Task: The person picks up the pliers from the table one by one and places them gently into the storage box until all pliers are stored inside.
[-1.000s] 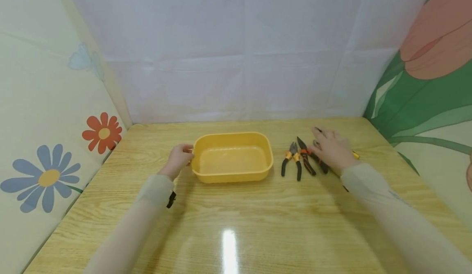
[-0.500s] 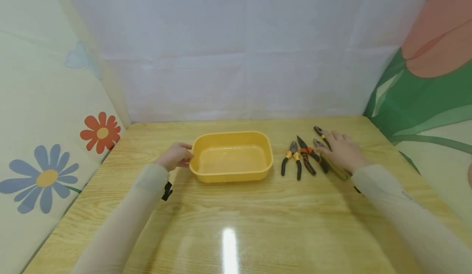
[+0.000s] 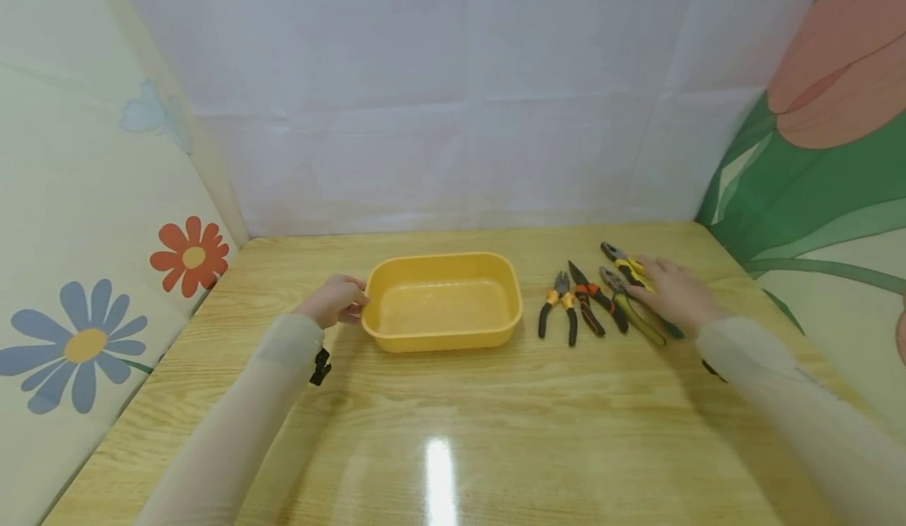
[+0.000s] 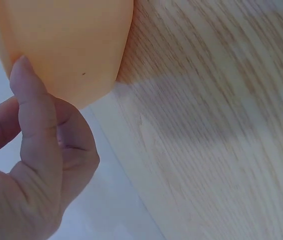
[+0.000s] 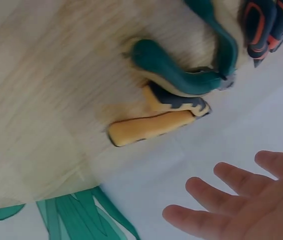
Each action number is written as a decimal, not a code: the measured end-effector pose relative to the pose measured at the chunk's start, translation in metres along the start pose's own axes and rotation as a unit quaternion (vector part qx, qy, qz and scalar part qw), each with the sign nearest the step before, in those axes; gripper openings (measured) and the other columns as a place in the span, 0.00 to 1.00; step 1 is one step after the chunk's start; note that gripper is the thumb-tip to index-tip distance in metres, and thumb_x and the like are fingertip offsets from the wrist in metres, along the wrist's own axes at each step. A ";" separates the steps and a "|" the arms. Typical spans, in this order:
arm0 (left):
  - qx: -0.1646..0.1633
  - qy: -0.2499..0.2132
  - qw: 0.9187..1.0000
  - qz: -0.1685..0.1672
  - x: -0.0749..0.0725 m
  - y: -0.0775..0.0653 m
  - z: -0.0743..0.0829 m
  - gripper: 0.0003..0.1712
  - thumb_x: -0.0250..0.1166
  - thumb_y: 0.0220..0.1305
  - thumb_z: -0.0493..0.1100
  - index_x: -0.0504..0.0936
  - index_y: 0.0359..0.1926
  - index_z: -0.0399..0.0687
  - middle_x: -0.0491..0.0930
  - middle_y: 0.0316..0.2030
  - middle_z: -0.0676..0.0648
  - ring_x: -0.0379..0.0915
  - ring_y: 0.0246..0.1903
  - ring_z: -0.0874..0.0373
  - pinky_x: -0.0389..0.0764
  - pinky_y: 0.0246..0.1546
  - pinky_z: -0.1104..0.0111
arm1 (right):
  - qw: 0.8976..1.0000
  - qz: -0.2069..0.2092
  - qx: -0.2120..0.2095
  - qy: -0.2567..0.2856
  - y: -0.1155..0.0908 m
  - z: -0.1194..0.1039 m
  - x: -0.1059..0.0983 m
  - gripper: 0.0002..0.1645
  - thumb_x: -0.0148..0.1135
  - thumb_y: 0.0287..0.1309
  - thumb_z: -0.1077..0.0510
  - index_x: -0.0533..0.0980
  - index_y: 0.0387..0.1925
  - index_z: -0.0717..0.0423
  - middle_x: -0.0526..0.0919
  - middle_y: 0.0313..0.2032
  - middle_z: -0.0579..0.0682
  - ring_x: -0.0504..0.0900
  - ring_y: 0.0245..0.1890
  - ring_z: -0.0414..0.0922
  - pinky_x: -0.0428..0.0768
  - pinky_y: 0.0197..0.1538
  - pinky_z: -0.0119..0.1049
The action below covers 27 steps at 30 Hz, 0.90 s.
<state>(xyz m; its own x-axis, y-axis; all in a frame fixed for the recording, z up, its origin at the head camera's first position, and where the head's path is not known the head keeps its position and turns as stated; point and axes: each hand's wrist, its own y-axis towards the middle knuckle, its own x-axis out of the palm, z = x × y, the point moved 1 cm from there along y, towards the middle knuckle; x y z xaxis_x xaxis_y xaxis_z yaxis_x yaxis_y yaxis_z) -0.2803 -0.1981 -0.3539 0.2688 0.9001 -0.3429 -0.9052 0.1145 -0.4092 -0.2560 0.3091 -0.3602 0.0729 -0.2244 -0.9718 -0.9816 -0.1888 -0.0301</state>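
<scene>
At its left end, a yellow plastic basin (image 3: 442,337) has its rim pinched between thumb and curled fingers of my left hand (image 3: 336,301); the left wrist view shows the thumb (image 4: 37,110) flat on the wall. My right hand (image 3: 675,294) hovers over the right end of a row of pliers, fingers straight and spread, holding nothing. Nearest it are green-handled pliers (image 3: 640,320) and yellow-and-black pliers (image 3: 626,263), their handle ends partly hidden by the hand. Further left lie red-and-black long-nose pliers (image 3: 590,299) and orange-and-black diagonal cutters (image 3: 562,299).
The wooden table (image 3: 495,416) carries basin and pliers, the pliers to the basin's right. A white cloth (image 3: 453,117) hangs behind the table's far edge. Flower-printed cloths stand at the left (image 3: 92,259) and right (image 3: 828,196) sides.
My right hand has moved right, uncovering the green-handled and yellow-and-black pliers. My left hand stays at the basin's left end, its wrist shifted slightly left. The pliers stay put.
</scene>
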 end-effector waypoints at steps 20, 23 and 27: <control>-0.028 -0.006 1.000 -0.008 -0.002 0.000 -0.001 0.22 0.50 0.68 0.29 0.64 0.61 0.25 0.69 0.41 0.40 0.71 0.29 0.59 0.81 0.27 0.72 | 0.999 -0.019 -0.012 0.048 0.014 0.032 0.003 0.38 0.49 0.73 0.50 0.52 0.68 0.77 0.57 0.60 0.83 0.58 0.59 0.77 0.59 0.60 0.71; -0.030 -0.006 0.999 -0.010 -0.002 0.001 -0.001 0.23 0.50 0.69 0.30 0.62 0.63 0.25 0.69 0.43 0.40 0.71 0.30 0.58 0.81 0.28 0.72 | 0.998 -0.027 -0.015 0.055 0.019 0.038 0.006 0.39 0.49 0.73 0.50 0.52 0.67 0.79 0.57 0.60 0.83 0.58 0.59 0.77 0.59 0.60 0.71; -0.032 -0.008 0.999 -0.016 -0.002 0.002 -0.001 0.23 0.50 0.70 0.30 0.63 0.64 0.26 0.71 0.44 0.39 0.72 0.29 0.58 0.82 0.28 0.72 | 0.997 -0.035 -0.015 0.071 0.025 0.044 0.008 0.41 0.48 0.73 0.49 0.50 0.67 0.80 0.56 0.61 0.83 0.57 0.60 0.78 0.58 0.61 0.70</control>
<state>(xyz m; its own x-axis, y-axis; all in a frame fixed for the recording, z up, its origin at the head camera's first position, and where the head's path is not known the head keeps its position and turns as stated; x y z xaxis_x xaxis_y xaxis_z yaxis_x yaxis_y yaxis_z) -0.2819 -0.2006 -0.3549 0.2920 0.9033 -0.3144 -0.8730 0.1174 -0.4735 -0.2879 0.3448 -0.3791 0.1676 -0.3419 -0.9247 -0.9678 -0.2359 -0.0882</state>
